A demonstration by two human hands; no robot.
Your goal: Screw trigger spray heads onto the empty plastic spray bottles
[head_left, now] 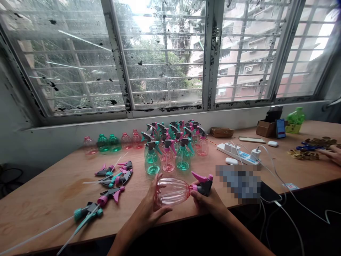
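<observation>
My left hand (149,209) cups the body of a clear pink spray bottle (173,192), which lies on its side just above the front edge of the wooden table (53,192). My right hand (206,201) grips the bottle's neck and its pink and grey trigger head (204,183). Behind the bottle stands a cluster of finished pink and green spray bottles (173,145). Loose trigger heads with long dip tubes (112,177) lie to the left of my hands.
Headless pink and green bottles (112,142) stand in a row at the back left. A white power strip (239,153) with cables, a phone (280,128) and small boxes sit to the right. Another person's hand (331,154) rests at the far right by small dark parts.
</observation>
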